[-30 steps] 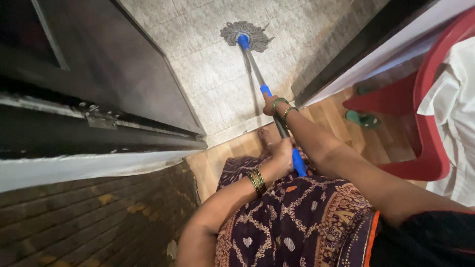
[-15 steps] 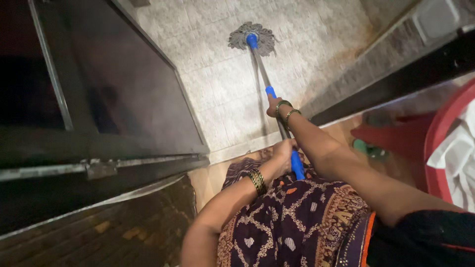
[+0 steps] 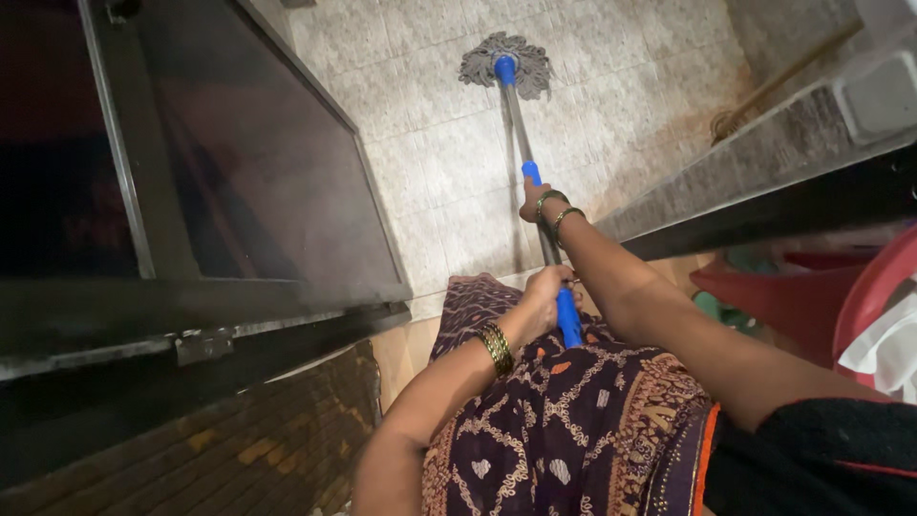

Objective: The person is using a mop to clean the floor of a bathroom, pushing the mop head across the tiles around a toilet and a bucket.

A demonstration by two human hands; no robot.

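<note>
I hold a long mop (image 3: pixel 516 115) with a metal pole and blue fittings. Its grey string head (image 3: pixel 506 59) rests on the pale tiled floor (image 3: pixel 430 162) ahead of me. My right hand (image 3: pixel 532 201), with green bangles at the wrist, grips the pole higher up, just below a blue collar. My left hand (image 3: pixel 544 296), also bangled, clasps the pole near its blue end grip (image 3: pixel 569 320), close to my patterned dark skirt (image 3: pixel 573 420).
A dark door (image 3: pixel 239 182) stands open on the left, with a latch (image 3: pixel 201 344) on its edge. A dark wall edge (image 3: pixel 764 191) runs on the right. A red plastic chair (image 3: pixel 812 296) with white cloth (image 3: pixel 888 344) is at the far right. A broom (image 3: pixel 755 105) leans beyond.
The mop head has slid farther away and slightly right across the tiles. My view has turned, so the door fills more of the left and the red chair has shifted toward the right edge.
</note>
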